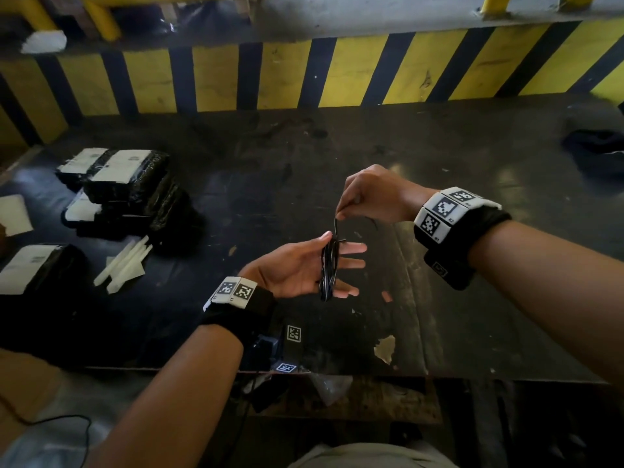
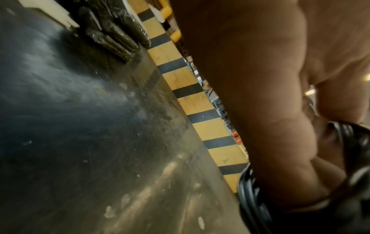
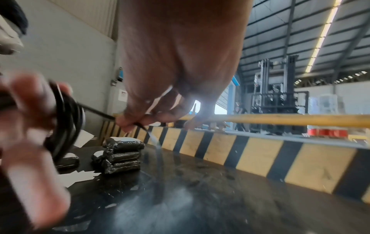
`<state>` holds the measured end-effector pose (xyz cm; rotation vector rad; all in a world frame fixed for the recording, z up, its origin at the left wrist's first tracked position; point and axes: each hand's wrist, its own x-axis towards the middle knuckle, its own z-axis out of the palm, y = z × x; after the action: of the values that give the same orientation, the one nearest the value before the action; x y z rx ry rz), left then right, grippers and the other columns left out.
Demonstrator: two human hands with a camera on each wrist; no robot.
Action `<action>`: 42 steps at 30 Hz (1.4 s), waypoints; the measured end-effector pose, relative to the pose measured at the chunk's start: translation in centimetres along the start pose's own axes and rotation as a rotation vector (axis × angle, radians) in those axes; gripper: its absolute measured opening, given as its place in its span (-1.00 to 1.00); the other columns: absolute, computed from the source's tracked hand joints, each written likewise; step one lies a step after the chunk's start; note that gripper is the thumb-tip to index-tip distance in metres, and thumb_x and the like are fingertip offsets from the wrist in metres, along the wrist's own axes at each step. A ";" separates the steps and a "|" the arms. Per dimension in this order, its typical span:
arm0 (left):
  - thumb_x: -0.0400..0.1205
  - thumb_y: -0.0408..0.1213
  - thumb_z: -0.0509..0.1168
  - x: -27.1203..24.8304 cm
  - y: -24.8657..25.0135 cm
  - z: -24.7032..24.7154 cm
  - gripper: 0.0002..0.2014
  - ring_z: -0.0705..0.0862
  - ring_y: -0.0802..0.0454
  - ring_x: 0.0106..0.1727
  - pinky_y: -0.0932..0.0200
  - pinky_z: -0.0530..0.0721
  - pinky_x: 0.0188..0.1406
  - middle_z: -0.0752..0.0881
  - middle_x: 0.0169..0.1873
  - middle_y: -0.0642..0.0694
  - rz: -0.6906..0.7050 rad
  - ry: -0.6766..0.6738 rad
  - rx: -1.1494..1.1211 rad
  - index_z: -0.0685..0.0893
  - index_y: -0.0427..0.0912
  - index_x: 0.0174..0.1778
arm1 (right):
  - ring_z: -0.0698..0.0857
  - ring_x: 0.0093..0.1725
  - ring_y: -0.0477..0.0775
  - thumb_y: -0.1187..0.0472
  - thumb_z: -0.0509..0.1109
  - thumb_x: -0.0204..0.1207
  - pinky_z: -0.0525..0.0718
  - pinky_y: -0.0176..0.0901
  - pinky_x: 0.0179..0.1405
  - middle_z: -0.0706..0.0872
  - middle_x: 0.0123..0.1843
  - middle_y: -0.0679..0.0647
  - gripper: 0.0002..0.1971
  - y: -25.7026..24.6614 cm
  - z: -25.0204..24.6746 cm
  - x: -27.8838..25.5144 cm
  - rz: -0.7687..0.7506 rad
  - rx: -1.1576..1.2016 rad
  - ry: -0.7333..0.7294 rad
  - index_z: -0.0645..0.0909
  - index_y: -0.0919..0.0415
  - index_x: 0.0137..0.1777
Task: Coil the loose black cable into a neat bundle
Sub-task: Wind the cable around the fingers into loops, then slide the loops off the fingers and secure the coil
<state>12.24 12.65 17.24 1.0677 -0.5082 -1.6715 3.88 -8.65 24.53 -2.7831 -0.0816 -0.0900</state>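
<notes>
The black cable [image 1: 328, 269] is wound in several loops around the straight fingers of my left hand [image 1: 304, 270], held palm up over the dark table. In the left wrist view the cable loops [image 2: 252, 197] wrap the hand's edge. My right hand [image 1: 366, 195] hovers just above and behind, pinching the cable's free end [image 1: 337, 221] between thumb and fingertip. In the right wrist view that taut end [image 3: 96, 111] runs from the coil [image 3: 67, 120] to my pinching fingers [image 3: 130, 122].
Stacks of black wrapped packs with white labels [image 1: 125, 187] sit at the left, one more [image 1: 37, 268] nearer. White strips [image 1: 123, 265] lie beside them. A yellow-and-black striped barrier [image 1: 304, 72] lines the table's far edge. A dark cloth [image 1: 594, 146] lies far right.
</notes>
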 end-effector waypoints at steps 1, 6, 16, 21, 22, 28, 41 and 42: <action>0.78 0.12 0.01 -0.1 0.2 0.0 -0.43 0.31 -0.69 0.60 -0.49 0.18 0.67 0.43 0.66 -0.33 0.011 -0.029 -0.012 0.56 -0.12 0.59 | 0.67 -0.28 -0.31 0.10 0.61 0.51 0.47 -0.61 -0.18 0.84 -0.12 -0.12 -0.89 0.5 0.5 -0.2 0.045 0.052 -0.015 0.92 0.03 -0.01; 0.78 0.09 0.01 -1.0 1.1 0.6 -0.43 0.20 -0.77 0.60 -0.52 0.16 0.64 0.32 0.69 -0.38 0.028 -0.188 -0.062 0.58 -0.18 0.55 | 0.75 -0.24 -0.49 0.24 0.52 0.61 0.60 -0.59 -0.21 0.87 -0.16 -0.20 -0.87 0.9 3.6 -1.8 0.203 0.389 -0.084 0.90 0.08 0.04; 0.79 0.08 0.03 -1.4 1.8 0.7 -0.51 0.41 -0.49 0.57 -0.54 0.26 0.58 0.27 0.72 -0.39 0.207 -0.151 -0.224 0.76 -0.17 0.22 | 0.73 0.37 0.46 0.08 0.61 0.55 0.65 0.40 0.43 0.76 0.33 0.45 -0.50 -0.8 9.2 -4.8 0.403 1.270 -0.076 0.70 0.34 0.41; 0.86 0.01 -0.07 -0.7 1.5 -0.1 -0.55 0.77 0.06 -0.13 -0.02 0.55 0.35 0.72 -0.23 -0.02 0.200 -0.044 -0.384 0.61 -0.12 -0.13 | 0.83 0.12 0.27 0.29 0.51 0.60 0.82 0.14 0.25 0.81 0.19 0.46 -0.70 -1.0 9.2 -5.0 0.496 1.296 -0.020 0.74 0.44 0.27; 0.86 -0.01 -0.09 -0.5 1.5 -0.2 -0.55 0.64 0.15 -0.32 0.05 0.60 0.19 0.55 -0.38 0.03 0.187 -0.045 -0.421 0.56 -0.12 -0.19 | 0.83 0.10 0.23 0.33 0.48 0.62 0.84 0.06 0.20 0.82 0.16 0.43 -0.71 -1.1 9.1 -5.0 0.506 1.320 -0.012 0.72 0.44 0.29; 0.80 -0.08 -0.05 0.6 1.0 -1.4 -0.58 0.23 0.16 -0.52 0.17 0.53 -0.30 0.25 -0.52 0.07 0.142 -0.023 -0.419 0.35 -0.05 -0.40 | 0.81 0.17 0.21 0.45 0.29 0.69 0.77 0.10 0.32 0.83 0.14 0.28 -0.71 -1.3 8.5 -3.8 0.561 1.402 -0.134 0.67 0.15 0.30; 0.77 -0.04 0.01 3.1 -0.2 -2.1 -0.61 0.60 -0.07 -0.32 -0.04 0.62 -0.02 0.51 -0.47 -0.09 0.120 0.399 0.028 0.58 -0.21 -0.20 | 0.88 -0.05 0.17 0.10 0.50 0.63 0.84 0.04 0.17 0.85 -0.14 0.23 -0.70 -0.1 7.2 -3.0 0.564 0.685 -0.195 0.76 0.40 0.08; 0.78 -0.01 0.04 3.4 -0.3 -2.1 -0.60 0.67 -0.13 -0.20 -0.07 0.69 0.03 0.60 -0.36 -0.16 0.100 0.449 0.117 0.63 -0.24 -0.04 | 0.88 -0.12 0.12 0.07 0.48 0.63 0.83 -0.06 0.03 0.87 -0.16 0.20 -0.72 -0.2 6.9 -3.1 0.544 0.556 -0.200 0.77 0.34 0.02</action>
<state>13.62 10.01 14.55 1.4314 -0.3596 -1.2737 1.13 -6.22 17.95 -2.1606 0.5176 0.3015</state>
